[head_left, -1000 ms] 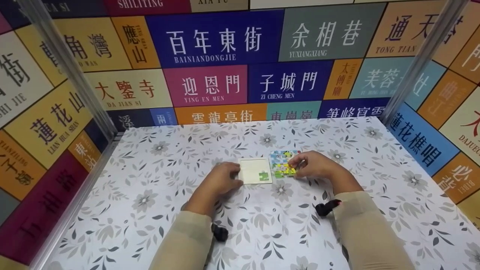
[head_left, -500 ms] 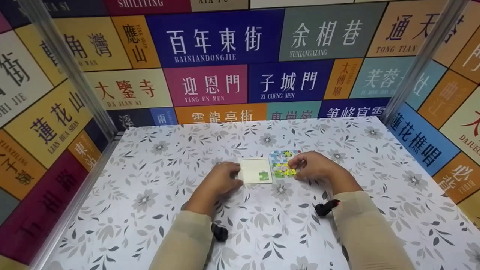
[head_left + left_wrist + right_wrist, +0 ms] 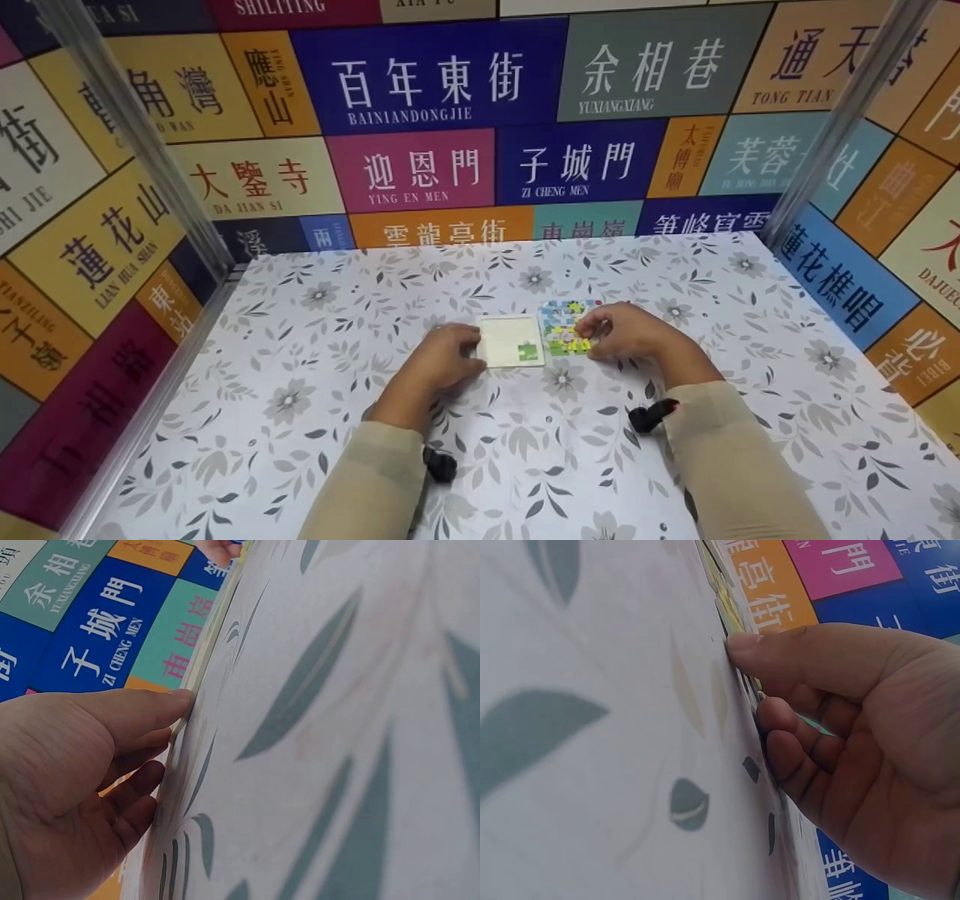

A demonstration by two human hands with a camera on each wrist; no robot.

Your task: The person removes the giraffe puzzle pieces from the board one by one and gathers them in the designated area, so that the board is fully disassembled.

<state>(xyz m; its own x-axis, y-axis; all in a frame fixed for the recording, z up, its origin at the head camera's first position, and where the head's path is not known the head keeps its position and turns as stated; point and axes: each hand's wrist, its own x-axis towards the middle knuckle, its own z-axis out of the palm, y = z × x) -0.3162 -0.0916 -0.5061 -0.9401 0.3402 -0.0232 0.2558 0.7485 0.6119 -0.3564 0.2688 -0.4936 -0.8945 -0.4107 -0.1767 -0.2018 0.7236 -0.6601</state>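
A cream square puzzle tray (image 3: 506,337) lies flat on the table, with one green jigsaw piece (image 3: 529,351) in its near right corner. My left hand (image 3: 446,356) holds the tray's left edge between thumb and curled fingers; the left wrist view shows the thumb (image 3: 161,706) on that edge. Just right of the tray is a colourful jigsaw puzzle (image 3: 562,319) in blue, yellow and green. At its near right part my right hand (image 3: 626,334) has thumb and forefinger curled on a jigsaw piece, mostly hidden under the fingers. In the right wrist view the thumb (image 3: 780,652) touches the puzzle's edge.
A white cloth with grey flowers and leaves covers the table (image 3: 375,300). Colourful sign-printed walls (image 3: 450,82) stand behind and at both sides, with clear corner posts (image 3: 142,150). A small black camera (image 3: 441,465) sits on each sleeve cuff.
Both hands stay in nearly the same place, and the tray does not move. The puzzle pieces near the right fingertips look very slightly shifted.
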